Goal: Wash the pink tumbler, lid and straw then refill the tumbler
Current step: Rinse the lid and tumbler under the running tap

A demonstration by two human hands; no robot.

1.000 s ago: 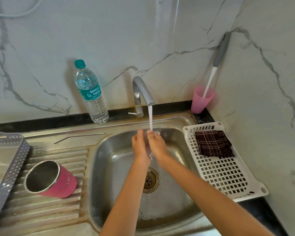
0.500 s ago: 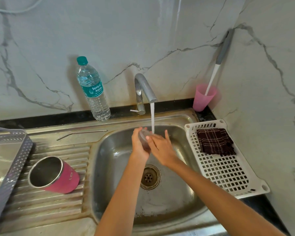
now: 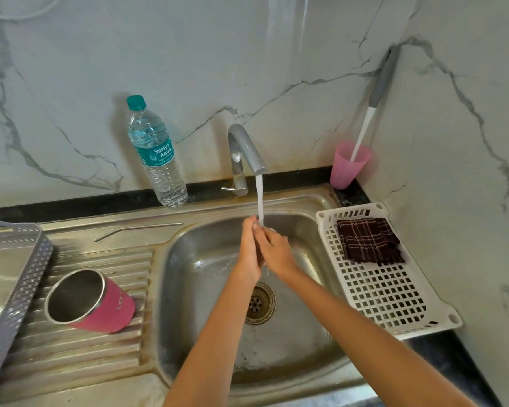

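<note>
Two bare hands are pressing together, palm toward palm, right under the thin white water stream falling from the curved grey metal tap just beyond them. The left hand is standing upright with its fingers pointing at the tap, and the right hand is lying against it. The greyish translucent round lid is probably sandwiched between them, though it is hidden now, so I cannot tell whether any fingers are curling round it.

The rinse is likely going best if the lid keeps turning between the palms, so the rim and straw hole both meet the water. A firm hold matters too (wet plastic is slippery), since the round steel drain is sitting just below the wrists.

Well to the left of the left hand, the pink steel-lined tumbler is lying on its side on the ribbed drainboard. The thin bent metal straw is resting on the sink ledge, left of the hands and beyond the tumbler.

Half a second earlier the lid was showing in the left fingers, with the right fingers spread across it. The hands are now closing over it completely.
</note>
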